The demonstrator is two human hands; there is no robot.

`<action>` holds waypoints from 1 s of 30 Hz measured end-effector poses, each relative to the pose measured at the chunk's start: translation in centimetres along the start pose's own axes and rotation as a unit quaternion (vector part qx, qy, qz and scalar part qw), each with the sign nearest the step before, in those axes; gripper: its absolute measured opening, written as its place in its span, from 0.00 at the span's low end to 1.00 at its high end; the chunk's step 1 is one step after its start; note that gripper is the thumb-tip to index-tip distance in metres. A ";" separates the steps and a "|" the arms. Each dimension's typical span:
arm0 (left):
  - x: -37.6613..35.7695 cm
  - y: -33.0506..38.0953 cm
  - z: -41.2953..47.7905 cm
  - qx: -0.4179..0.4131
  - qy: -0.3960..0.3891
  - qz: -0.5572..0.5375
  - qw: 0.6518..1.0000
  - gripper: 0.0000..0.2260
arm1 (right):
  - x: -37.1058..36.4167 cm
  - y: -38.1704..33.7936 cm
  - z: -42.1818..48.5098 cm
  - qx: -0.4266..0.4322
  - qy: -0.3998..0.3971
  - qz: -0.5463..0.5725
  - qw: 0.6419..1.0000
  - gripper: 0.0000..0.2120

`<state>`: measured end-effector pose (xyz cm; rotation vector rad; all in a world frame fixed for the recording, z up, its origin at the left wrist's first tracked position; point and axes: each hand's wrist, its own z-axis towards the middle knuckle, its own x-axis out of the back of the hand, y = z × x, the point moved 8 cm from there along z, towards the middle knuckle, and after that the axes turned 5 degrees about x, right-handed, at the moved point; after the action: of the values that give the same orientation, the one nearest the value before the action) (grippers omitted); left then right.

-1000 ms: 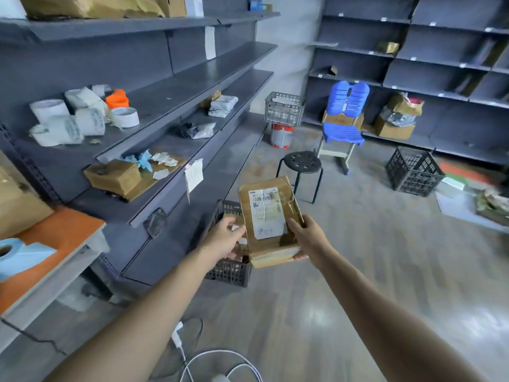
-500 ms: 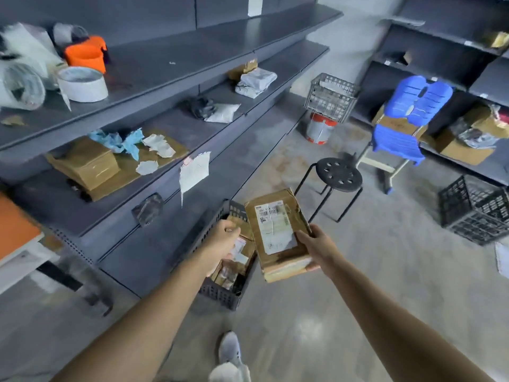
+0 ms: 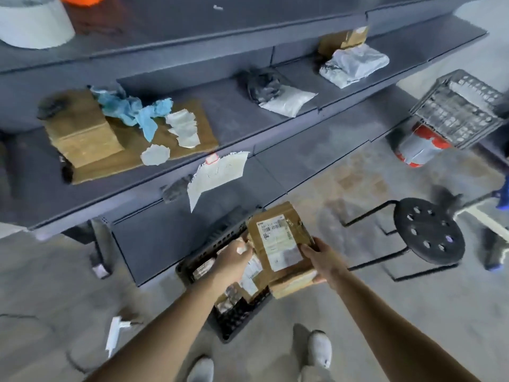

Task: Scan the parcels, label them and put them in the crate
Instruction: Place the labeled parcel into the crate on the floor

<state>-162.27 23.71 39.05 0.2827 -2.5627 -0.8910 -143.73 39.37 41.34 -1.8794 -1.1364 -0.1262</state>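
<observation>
I hold a brown cardboard parcel [image 3: 281, 244] with a white barcode label on top, tilted, just above a black plastic crate [image 3: 234, 321] on the floor. My right hand [image 3: 321, 257] grips the parcel's right edge. At the parcel's left side is my left hand [image 3: 234, 260], fingers curled over the crate; whether it still touches the box is unclear. Several labelled parcels [image 3: 249, 282] lie inside the crate, partly hidden by my hands and the box.
Grey shelving runs along the left, with a brown box [image 3: 80, 133], blue wrapping [image 3: 132, 111], and bagged parcels [image 3: 286, 100], [image 3: 355, 64]. A torn paper [image 3: 214, 175] hangs from the shelf edge. A black stool [image 3: 427, 232] stands right, a grey wire basket [image 3: 457, 117] beyond. My shoes [image 3: 319, 348] are below.
My view has tipped down and moved closer to the crate. Both hands have lowered the parcel toward the crate's opening, and my feet have come into view.
</observation>
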 end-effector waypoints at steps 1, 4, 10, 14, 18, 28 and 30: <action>-1.1 -0.3 1.3 0.013 0.001 -0.009 1.000 0.20 | -0.2 0.4 2.5 0.008 -0.012 -0.009 1.000 0.19; -4.5 -1.4 5.6 0.055 0.020 -0.038 0.998 0.18 | -0.9 1.6 9.9 0.042 -0.045 -0.040 0.997 0.18; -12.9 -3.7 15.2 0.106 0.033 -0.125 0.986 0.17 | -3.3 6.5 22.2 0.119 -0.110 -0.112 0.980 0.18; -17.3 -5.3 20.8 0.105 0.044 -0.173 0.978 0.18 | -5.7 11.1 28.4 0.134 -0.133 -0.135 0.973 0.19; -19.6 -7.4 25.6 0.099 0.068 -0.220 0.968 0.20 | -8.5 14.2 32.8 0.163 -0.147 -0.138 0.966 0.14; -21.0 -10.5 30.3 0.095 0.121 -0.223 0.962 0.29 | -12.9 16.4 37.1 0.193 -0.150 -0.268 0.932 0.24; -20.8 -10.2 31.2 0.092 0.129 -0.215 0.964 0.30 | -13.4 16.2 37.1 0.207 -0.141 -0.301 0.920 0.27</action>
<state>-156.92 39.39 3.94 0.9724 -2.3758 -0.6977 -151.87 55.26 2.62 -1.1519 -1.7635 0.0461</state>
